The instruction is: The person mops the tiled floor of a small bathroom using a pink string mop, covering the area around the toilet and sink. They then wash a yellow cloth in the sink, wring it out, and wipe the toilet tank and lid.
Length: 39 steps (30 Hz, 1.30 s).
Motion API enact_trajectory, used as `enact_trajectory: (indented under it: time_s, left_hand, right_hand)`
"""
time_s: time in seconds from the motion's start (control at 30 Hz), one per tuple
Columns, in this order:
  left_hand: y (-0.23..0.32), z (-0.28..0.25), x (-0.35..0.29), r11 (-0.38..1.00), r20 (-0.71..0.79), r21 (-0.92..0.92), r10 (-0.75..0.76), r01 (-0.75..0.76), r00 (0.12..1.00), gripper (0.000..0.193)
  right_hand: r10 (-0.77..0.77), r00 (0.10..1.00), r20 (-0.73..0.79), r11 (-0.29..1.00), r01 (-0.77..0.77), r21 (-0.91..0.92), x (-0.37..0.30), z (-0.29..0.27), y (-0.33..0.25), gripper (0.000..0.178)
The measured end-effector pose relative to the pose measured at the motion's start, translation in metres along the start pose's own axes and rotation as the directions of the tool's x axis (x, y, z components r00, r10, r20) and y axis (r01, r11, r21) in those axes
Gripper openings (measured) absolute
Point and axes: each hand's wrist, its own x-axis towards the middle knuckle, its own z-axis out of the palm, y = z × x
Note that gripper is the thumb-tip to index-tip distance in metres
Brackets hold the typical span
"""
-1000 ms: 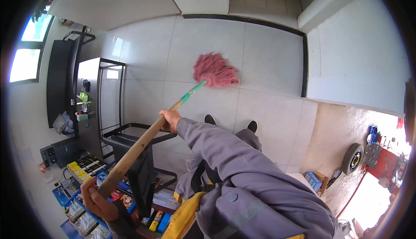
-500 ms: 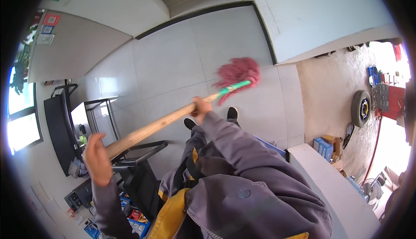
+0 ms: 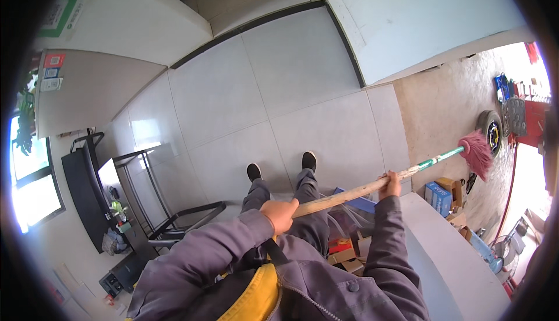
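Your left hand (image 3: 280,215) and right hand (image 3: 391,186) wrap the mop handle (image 3: 349,194); its pink head (image 3: 478,154) overlaps the wheel (image 3: 494,124) in view; holding it outstretched seems your step; moving it needs firm grips.

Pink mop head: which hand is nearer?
Right. The right hand grips the wooden handle partway along, on the side toward the mop head; the left hand is at the handle's opposite end, farther from it.
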Motion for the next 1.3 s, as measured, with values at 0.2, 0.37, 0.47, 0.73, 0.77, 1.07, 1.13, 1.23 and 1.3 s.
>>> enact_trajectory:
  time_s: [0.2, 0.37, 0.47, 0.73, 0.77, 1.07, 1.13, 1.23, 1.3]
  left_hand:
    - [-0.087, -0.033, -0.035, 0.995, -0.196, 0.070, -0.057, 0.072, 0.979, 0.020]
    - [-0.198, 0.016, -0.121, 0.947, -0.299, 0.052, -0.289, 0.318, 0.909, 0.020]
    - [-0.268, 0.032, -0.202, 0.890, -0.525, 0.032, -0.373, 0.456, 0.765, 0.021]
    - [-0.416, 0.069, -0.374, 0.763, -0.528, -0.088, -0.581, 0.640, 0.620, 0.021]
    - [-0.414, 0.069, -0.383, 0.780, -0.417, -0.118, -0.600, 0.614, 0.682, 0.022]
    - [-0.317, 0.017, -0.269, 0.749, -0.111, -0.341, -0.632, 0.568, 0.767, 0.041]
    - [-0.288, -0.009, -0.217, 0.779, -0.086, -0.401, -0.556, 0.482, 0.827, 0.041]
    - [-0.268, -0.009, -0.177, 0.770, -0.148, -0.393, -0.593, 0.503, 0.792, 0.039]
    - [-0.276, 0.004, -0.202, 0.745, -0.106, -0.411, -0.611, 0.525, 0.784, 0.040]
  right_hand:
    - [0.060, 0.998, 0.024, 0.972, -0.064, 0.226, -0.029, 0.037, 0.021, 0.015]
    - [0.284, 0.950, 0.128, 0.944, -0.300, 0.139, -0.105, 0.084, 0.141, 0.020]
    - [0.397, 0.907, 0.143, 0.909, -0.410, 0.080, -0.203, 0.143, 0.222, 0.019]
    - [0.694, 0.679, 0.241, 0.706, -0.707, -0.041, -0.343, 0.277, 0.382, 0.014]
    - [0.680, 0.689, 0.251, 0.726, -0.680, -0.100, -0.348, 0.294, 0.380, 0.013]
    - [0.398, 0.862, 0.314, 0.872, -0.249, -0.422, -0.240, 0.404, 0.329, 0.016]
    - [0.316, 0.908, 0.275, 0.864, -0.156, -0.478, -0.174, 0.392, 0.344, 0.017]
    - [0.317, 0.929, 0.190, 0.790, -0.148, -0.595, -0.160, 0.375, 0.380, 0.023]
    - [0.337, 0.931, 0.140, 0.757, -0.179, -0.628, -0.187, 0.357, 0.402, 0.030]
